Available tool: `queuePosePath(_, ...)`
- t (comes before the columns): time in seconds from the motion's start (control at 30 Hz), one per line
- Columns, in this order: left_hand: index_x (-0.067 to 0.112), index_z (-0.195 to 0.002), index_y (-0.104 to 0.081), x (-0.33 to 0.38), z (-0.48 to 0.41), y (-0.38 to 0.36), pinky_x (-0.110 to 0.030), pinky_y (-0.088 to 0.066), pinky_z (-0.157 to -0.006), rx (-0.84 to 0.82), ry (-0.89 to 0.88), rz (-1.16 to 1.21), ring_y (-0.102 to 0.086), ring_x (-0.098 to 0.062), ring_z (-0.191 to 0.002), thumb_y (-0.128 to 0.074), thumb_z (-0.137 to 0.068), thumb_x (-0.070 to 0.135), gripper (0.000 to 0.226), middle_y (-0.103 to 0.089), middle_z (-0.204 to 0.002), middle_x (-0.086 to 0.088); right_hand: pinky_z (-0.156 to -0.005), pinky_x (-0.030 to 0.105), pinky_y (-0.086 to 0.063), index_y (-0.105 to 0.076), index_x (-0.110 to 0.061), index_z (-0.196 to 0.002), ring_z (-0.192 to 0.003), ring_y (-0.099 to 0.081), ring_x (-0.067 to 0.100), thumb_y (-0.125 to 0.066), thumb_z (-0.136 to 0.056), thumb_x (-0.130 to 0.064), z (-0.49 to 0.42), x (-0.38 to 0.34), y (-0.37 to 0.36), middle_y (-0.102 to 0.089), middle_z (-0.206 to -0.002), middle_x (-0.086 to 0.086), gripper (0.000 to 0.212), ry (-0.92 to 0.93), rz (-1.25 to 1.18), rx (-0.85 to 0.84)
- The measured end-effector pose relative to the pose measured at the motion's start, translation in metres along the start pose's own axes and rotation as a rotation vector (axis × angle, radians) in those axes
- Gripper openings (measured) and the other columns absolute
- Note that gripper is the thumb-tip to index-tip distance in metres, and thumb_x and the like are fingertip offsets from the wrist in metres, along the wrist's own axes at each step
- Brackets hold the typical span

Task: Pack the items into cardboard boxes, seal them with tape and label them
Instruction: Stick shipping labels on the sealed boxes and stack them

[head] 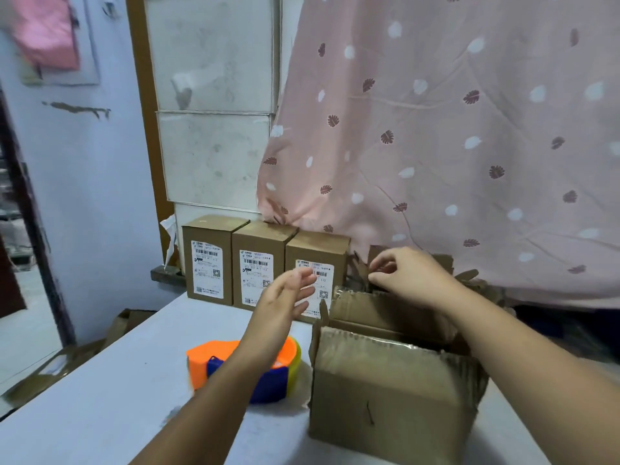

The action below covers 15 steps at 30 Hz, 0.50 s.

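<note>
An open cardboard box (389, 397) stands on the white table (100, 407) at the right, its flaps raised. My right hand (407, 275) reaches over its far side and pinches the edge of a brown cardboard piece (375, 255) behind it. My left hand (285, 298) hovers open above the table, fingers spread, holding nothing. Under my left forearm lies an orange, blue and yellow tape dispenser (248, 367). Three sealed, labelled boxes (265, 268) stand in a row at the table's far edge.
A pink leaf-patterned curtain (453, 146) hangs behind the table at the right. Flattened cardboard (50, 374) lies on the floor at the left, below the table edge. A white panelled wall and a brown frame rise behind the labelled boxes.
</note>
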<state>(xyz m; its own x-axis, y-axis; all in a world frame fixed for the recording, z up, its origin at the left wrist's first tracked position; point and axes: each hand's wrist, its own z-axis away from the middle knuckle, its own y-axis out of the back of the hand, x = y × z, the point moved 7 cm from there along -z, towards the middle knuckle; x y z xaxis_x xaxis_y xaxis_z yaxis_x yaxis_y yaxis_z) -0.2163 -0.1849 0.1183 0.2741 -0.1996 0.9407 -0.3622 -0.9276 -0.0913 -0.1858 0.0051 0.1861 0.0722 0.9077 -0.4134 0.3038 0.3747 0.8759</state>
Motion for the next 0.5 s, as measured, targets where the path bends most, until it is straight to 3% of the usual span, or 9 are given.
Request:
queuePosePath(0.1,0.026,-0.123,-0.052,-0.006,0.027,-0.004,-0.02,-0.041,-0.099,0.032,-0.011,0.045,-0.052,-0.003,-0.12,-0.031,-0.082,0.055,0.055,-0.057,-0.13,0.006,-0.076,0.022,-0.036,-0.067,-0.032,-0.093,-0.093,-0.055,0.008,-0.063,-0.089,-0.032,0.038,0.011,0.02,-0.064,-0.094,-0.012,0.006,0.012,-0.113,0.134)
queuePosePath(0.17,0.027,-0.13,-0.046,-0.012,0.041,-0.007,-0.013,-0.039,-0.095,0.043,-0.017,0.03,-0.047,-0.003,-0.125,-0.028,-0.081,0.057,0.06,-0.051,-0.136,0.007,-0.073,0.022,-0.039,-0.067,-0.034,-0.087,-0.087,-0.057,0.004,-0.062,-0.09,-0.028,0.063,0.018,0.033,-0.065,-0.088,-0.018,0.008,0.04,-0.21,0.295)
queuePosePath(0.23,0.031,-0.135,-0.04,-0.019,0.052,-0.015,-0.006,-0.038,-0.089,0.006,-0.015,-0.031,-0.043,0.003,-0.125,-0.034,-0.076,0.066,0.069,-0.046,-0.139,0.013,-0.073,0.021,-0.044,-0.069,-0.031,-0.086,-0.085,-0.06,0.001,-0.061,-0.09,-0.021,0.09,0.029,0.042,-0.066,-0.085,-0.021,0.013,0.075,-0.325,0.478)
queuePosePath(0.3,0.034,-0.14,-0.033,-0.024,0.061,-0.022,-0.002,-0.038,-0.086,-0.049,-0.024,-0.092,-0.039,0.014,-0.119,-0.052,-0.059,0.085,0.097,-0.039,-0.139,0.022,-0.076,0.023,-0.047,-0.069,-0.027,-0.088,-0.086,-0.062,0.005,-0.06,-0.09,-0.015,0.115,0.042,0.043,-0.067,-0.087,-0.018,0.015,0.107,-0.395,0.634)
queuePosePath(0.33,0.033,-0.142,-0.031,-0.03,0.063,-0.023,-0.005,-0.039,-0.092,-0.062,-0.018,-0.11,-0.038,0.012,-0.122,-0.059,-0.047,0.088,0.113,-0.036,-0.141,0.022,-0.076,0.022,-0.047,-0.068,-0.027,-0.089,-0.087,-0.061,0.006,-0.059,-0.09,-0.015,0.125,0.047,0.042,-0.066,-0.088,-0.018,0.014,0.12,-0.416,0.693)
queuePosePath(0.4,0.03,-0.146,-0.03,-0.044,0.066,-0.025,-0.029,-0.04,-0.106,-0.072,0.031,-0.127,-0.041,-0.006,-0.131,-0.068,-0.038,0.085,0.127,-0.039,-0.147,0.011,-0.074,0.017,-0.044,-0.064,-0.031,-0.092,-0.085,-0.059,0.005,-0.056,-0.089,-0.028,0.145,0.061,0.037,-0.063,-0.092,-0.016,0.009,0.124,-0.465,0.781)
queuePosePath(0.43,0.028,-0.146,-0.032,-0.052,0.068,-0.025,-0.039,-0.041,-0.106,-0.072,0.066,-0.138,-0.045,-0.013,-0.129,-0.071,-0.037,0.083,0.128,-0.044,-0.145,0.004,-0.073,0.014,-0.043,-0.062,-0.034,-0.094,-0.086,-0.058,0.006,-0.053,-0.086,-0.037,0.153,0.069,0.033,-0.061,-0.094,-0.015,0.012,0.115,-0.492,0.804)
queuePosePath(0.5,0.024,-0.143,-0.035,-0.07,0.073,-0.027,-0.046,-0.045,-0.102,-0.062,0.146,-0.194,-0.051,-0.019,-0.125,-0.073,-0.035,0.083,0.128,-0.052,-0.138,0.0,-0.072,0.01,-0.041,-0.056,-0.041,-0.096,-0.088,-0.056,0.007,-0.047,-0.082,-0.049,0.166,0.088,0.017,-0.058,-0.096,-0.011,0.019,0.073,-0.538,0.797)
